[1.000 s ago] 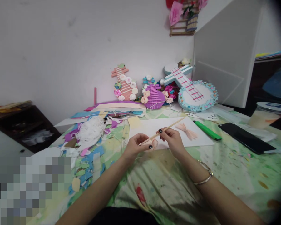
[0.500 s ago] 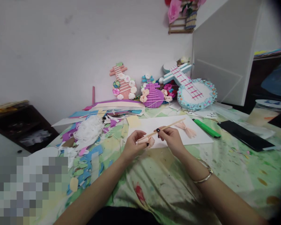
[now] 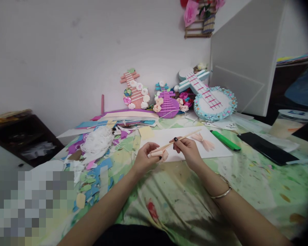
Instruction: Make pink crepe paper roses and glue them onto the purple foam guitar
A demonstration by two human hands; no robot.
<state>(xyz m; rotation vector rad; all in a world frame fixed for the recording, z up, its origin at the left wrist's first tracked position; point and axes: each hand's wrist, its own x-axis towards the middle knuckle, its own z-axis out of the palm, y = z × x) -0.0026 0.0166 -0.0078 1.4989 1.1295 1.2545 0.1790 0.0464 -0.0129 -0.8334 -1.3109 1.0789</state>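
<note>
Between the fingers of my left hand (image 3: 146,159) is a small piece of peach crepe paper (image 3: 164,156), partly hidden by the fingers. My right hand (image 3: 188,150) pinches a thin wooden stick (image 3: 191,133), which slants from upper right down to the left. The stick's lower end lies along the peach paper at my left fingertips. Under both hands lies a white sheet (image 3: 169,132). On its right part rests a gathered bunch of peach paper strips (image 3: 205,142), tied near its top.
A green cutter knife (image 3: 226,140) and a black phone-like slab (image 3: 269,148) lie to the right. A white string heap (image 3: 97,143) and blue paper scraps (image 3: 102,171) spread leftward. Decorated model instruments, including a pale blue one (image 3: 215,102), lean at the back. A lidded tub (image 3: 284,126) stands far right.
Both hands stay almost where they were. The stick has shifted very slightly to the left, with the peach paper still in my left fingers.
</note>
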